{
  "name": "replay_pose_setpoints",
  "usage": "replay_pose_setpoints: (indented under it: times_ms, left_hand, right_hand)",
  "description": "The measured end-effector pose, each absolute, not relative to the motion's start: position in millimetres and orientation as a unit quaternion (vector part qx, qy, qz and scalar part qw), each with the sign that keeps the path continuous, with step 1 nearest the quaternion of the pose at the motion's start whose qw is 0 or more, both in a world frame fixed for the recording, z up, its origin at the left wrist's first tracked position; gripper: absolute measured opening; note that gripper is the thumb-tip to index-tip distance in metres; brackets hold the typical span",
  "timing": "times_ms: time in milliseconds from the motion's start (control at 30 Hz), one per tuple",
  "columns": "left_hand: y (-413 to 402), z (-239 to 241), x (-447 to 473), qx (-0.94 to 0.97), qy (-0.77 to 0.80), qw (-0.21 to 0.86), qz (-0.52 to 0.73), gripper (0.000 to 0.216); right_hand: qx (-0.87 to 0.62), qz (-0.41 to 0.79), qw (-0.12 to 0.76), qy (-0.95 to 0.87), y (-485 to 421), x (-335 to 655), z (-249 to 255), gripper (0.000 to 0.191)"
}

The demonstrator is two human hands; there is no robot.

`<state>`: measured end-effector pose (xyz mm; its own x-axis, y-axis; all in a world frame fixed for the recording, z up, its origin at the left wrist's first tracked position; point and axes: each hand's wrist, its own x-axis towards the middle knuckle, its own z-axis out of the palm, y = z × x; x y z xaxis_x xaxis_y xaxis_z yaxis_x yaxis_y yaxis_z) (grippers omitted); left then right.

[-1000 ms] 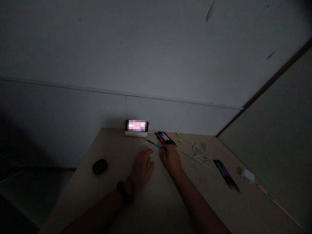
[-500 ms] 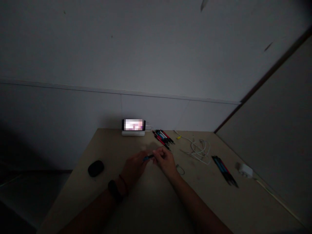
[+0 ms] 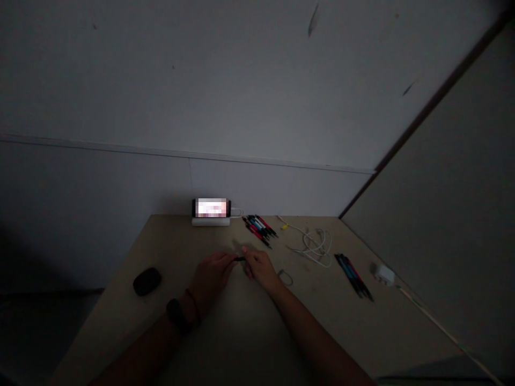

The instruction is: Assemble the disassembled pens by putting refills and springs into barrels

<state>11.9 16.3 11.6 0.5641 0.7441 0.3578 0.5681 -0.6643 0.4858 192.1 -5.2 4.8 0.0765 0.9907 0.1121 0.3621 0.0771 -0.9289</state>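
Note:
Between my two hands, above the middle of the table, is a pen [image 3: 239,259]; just a short dark length of it shows, the rest covered by fingers. My left hand [image 3: 212,269] is closed on its left end, palm down, with a dark band and a red cord at the wrist. The fingers of my right hand [image 3: 260,268] pinch the right end. Beyond my hands lies a loose pile of red, blue, white and black pens [image 3: 259,229]. Several more pens [image 3: 354,276] lie side by side to the right. A thin pale loop [image 3: 285,277] rests beside my right wrist.
A lit phone [image 3: 211,208] leans at the table's back edge on a white block [image 3: 211,221]. A coiled white cable [image 3: 316,249] lies right of the pile. A dark rounded object [image 3: 147,281] sits at left, a white plug adapter [image 3: 384,275] at the right edge.
The view has turned slightly right, so everything sits further left. The pen's blue part, visible before, is now hidden behind my fingers, and both hands have closed in around it.

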Motion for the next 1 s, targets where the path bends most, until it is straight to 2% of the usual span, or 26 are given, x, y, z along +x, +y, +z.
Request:
replay_pose_setpoints:
  times_ms: [200,300,433,633,1000]
  left_hand:
    - [12,18,14,0.871,0.387,0.202,0.226,0.037]
    - [13,16,14,0.868,0.382,0.204,0.241,0.036]
    - [14,9,14,0.856,0.392,0.193,0.275,0.031]
    - [14,10,12,0.853,0.418,0.190,0.248,0.019]
    - [14,14,13,0.845,0.436,0.189,0.244,0.033]
  right_hand:
    - [-0.578,0.358,0.467,-0.566,-3,192,2,0.074]
    - [-0.574,0.360,0.465,-0.569,-3,192,3,0.073]
    - [-0.567,0.367,0.471,-0.567,-1,195,1,0.071]
    - [-0.569,0.380,0.475,-0.554,2,198,-5,0.068]
    - [-0.531,0.415,0.505,-0.539,0,192,2,0.060]
